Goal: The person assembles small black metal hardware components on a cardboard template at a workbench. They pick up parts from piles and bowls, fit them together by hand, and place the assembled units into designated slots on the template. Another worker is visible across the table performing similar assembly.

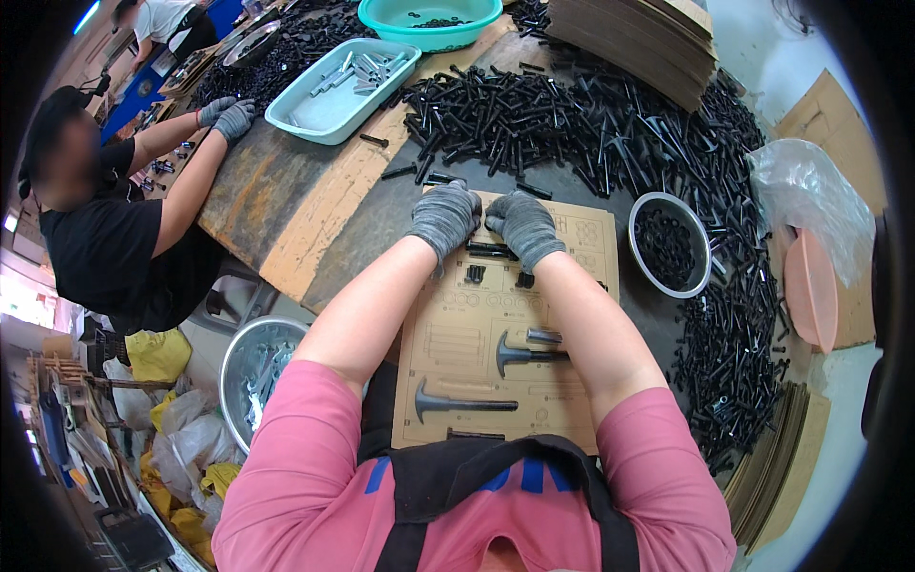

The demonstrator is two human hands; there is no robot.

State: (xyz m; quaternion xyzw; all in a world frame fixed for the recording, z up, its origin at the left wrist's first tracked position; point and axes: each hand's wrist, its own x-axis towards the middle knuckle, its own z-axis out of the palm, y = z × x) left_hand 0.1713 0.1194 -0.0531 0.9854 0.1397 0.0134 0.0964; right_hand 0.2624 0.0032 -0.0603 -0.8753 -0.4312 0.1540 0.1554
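Both my hands wear grey knit gloves at the far edge of a brown cardboard sheet [562,410] printed with part outlines. My left hand [446,221] is closed, its fingertips beside black bolts [442,178]; what it grips is hidden. Close by, my right hand [524,227] has its fingers curled inward, and I cannot make out what they hold. Between my wrists, dark bolts [491,250] lie across the sheet, with small black pieces [474,274] below them. Nearer me rest two black T-shaped parts, an upper one [529,356] and a lower one [467,404].
Loose black bolts [496,114] heap beyond the sheet and down the right side. A metal bowl [637,217] of black rings stands right. Behind are a pale blue tray [315,116], a teal basin [434,40] and stacked cardboard [629,48]. A gloved co-worker [105,229] works at left.
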